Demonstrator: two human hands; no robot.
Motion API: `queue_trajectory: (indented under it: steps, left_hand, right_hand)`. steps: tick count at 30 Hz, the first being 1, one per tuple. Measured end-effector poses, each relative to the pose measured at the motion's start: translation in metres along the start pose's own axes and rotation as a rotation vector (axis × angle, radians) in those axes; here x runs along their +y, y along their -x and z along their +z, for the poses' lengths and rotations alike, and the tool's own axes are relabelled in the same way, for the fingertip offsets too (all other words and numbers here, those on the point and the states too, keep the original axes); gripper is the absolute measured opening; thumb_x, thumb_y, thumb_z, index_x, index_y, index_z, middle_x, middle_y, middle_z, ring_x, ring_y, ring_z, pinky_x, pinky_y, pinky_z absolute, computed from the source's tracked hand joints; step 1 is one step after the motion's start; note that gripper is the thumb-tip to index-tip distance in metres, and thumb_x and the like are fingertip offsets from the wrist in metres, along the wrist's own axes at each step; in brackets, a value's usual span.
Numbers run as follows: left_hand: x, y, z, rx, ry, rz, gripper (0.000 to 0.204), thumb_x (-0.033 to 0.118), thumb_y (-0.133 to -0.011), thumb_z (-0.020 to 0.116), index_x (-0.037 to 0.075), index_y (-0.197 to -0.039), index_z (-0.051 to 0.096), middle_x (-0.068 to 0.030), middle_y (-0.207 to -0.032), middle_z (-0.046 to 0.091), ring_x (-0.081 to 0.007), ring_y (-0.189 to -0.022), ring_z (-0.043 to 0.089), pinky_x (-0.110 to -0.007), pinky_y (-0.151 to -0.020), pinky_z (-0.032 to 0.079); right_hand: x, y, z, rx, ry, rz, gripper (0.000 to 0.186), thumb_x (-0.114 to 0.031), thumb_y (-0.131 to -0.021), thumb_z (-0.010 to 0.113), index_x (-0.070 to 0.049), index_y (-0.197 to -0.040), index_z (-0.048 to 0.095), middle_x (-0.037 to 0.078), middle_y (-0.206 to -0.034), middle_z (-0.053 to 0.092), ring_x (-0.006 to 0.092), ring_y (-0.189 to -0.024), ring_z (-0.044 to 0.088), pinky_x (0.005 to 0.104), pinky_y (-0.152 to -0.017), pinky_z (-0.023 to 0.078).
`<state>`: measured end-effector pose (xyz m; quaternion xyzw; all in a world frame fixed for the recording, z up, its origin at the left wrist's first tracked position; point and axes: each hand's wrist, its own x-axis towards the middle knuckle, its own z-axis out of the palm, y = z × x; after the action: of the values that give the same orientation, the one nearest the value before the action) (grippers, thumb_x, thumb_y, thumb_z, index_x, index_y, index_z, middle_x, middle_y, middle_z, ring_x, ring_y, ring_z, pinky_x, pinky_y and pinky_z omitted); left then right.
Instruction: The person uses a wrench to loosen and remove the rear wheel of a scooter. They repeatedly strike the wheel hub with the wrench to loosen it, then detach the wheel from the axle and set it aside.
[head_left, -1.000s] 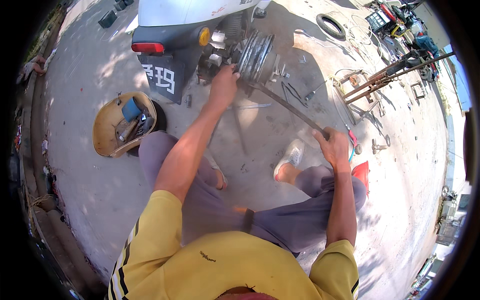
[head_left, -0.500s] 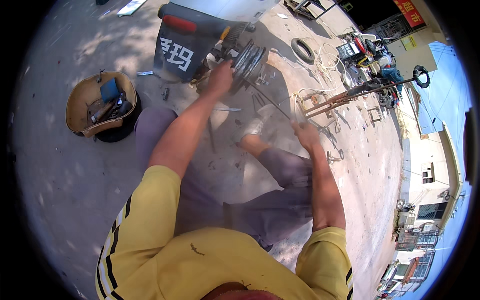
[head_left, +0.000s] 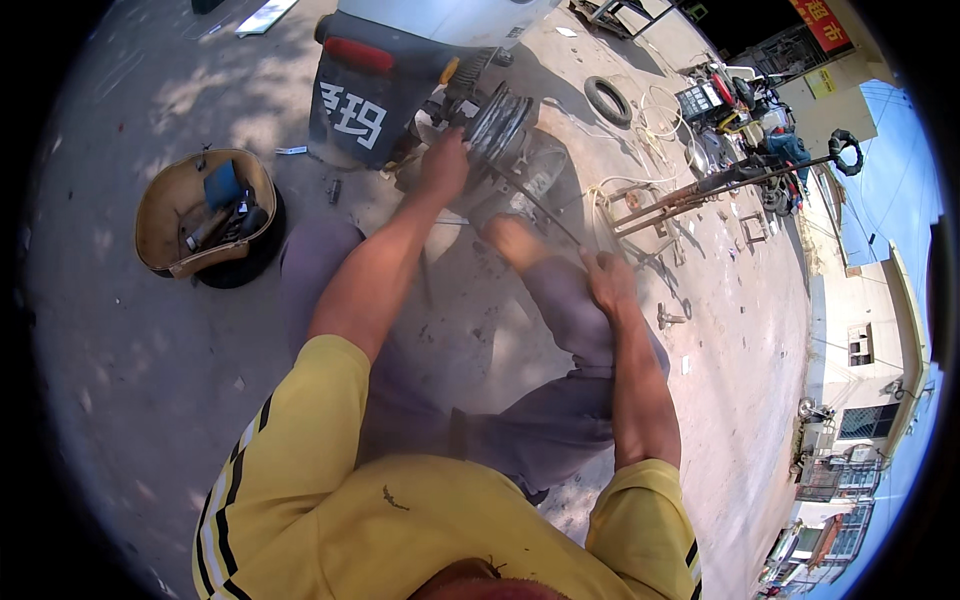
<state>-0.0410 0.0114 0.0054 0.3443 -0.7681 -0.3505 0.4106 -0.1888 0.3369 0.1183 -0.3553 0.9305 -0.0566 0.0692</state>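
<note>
At the rear of a white scooter (head_left: pixel 440 22), my left hand (head_left: pixel 446 166) is closed at the left side of the metal wheel hub (head_left: pixel 497 125); what its fingers hold is hidden. My right hand (head_left: pixel 606 280) grips the near end of a long dark metal bar (head_left: pixel 538 205), which runs forward to the hub. My right foot (head_left: pixel 510 238) is raised beside the bar, just below the hub, its shoe blurred. The dark rear mudguard (head_left: pixel 350 120) hangs left of the hub.
A tan bucket of tools (head_left: pixel 160 230) stands at my left. To the right are a rusty metal frame (head_left: pixel 660 208), loose hose (head_left: pixel 655 110), a tyre (head_left: pixel 607 100) and a pile of bike parts (head_left: pixel 720 105). A pale building (head_left: pixel 860 300) edges the right side.
My right foot has lifted from the ground and moved forward to the hub. The view has swung, showing more buildings on the right. Both hands keep their places at the hub and bar.
</note>
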Motion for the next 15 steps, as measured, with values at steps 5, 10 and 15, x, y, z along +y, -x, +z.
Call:
queue_trajectory:
  steps: [5,10,15]
  left_hand:
    - [-0.008,-0.004,0.004,-0.022,-0.018,-0.002,0.036,0.016,-0.099,0.064,-0.001,-0.130,0.063,-0.0234,-0.125,0.068,-0.0429,-0.116,0.065,-0.049,-0.097,0.051]
    - [0.008,-0.001,-0.003,-0.039,-0.015,-0.026,0.035,0.012,-0.097,0.062,0.000,-0.129,0.063,-0.0208,-0.127,0.067,-0.0399,-0.116,0.065,-0.048,-0.096,0.052]
    - [0.001,-0.003,-0.006,-0.034,-0.013,-0.037,0.039,0.019,-0.100,0.064,-0.001,-0.133,0.062,-0.0253,-0.126,0.068,-0.0440,-0.118,0.064,-0.050,-0.099,0.051]
  right_hand:
    - [0.014,-0.004,0.018,0.035,0.026,0.000,0.073,-0.067,-0.097,0.052,0.002,-0.099,0.076,0.034,-0.103,0.070,0.0508,-0.102,0.067,0.0560,-0.092,0.050]
    - [0.014,0.008,0.011,0.095,0.125,-0.100,0.044,-0.047,-0.107,0.047,-0.013,-0.105,0.075,0.027,-0.090,0.066,0.0498,-0.086,0.064,0.0572,-0.079,0.047]
    - [-0.004,0.014,0.003,0.087,0.016,-0.030,0.072,-0.067,-0.097,0.053,0.001,-0.097,0.076,0.032,-0.100,0.071,0.0505,-0.102,0.067,0.0540,-0.092,0.051]
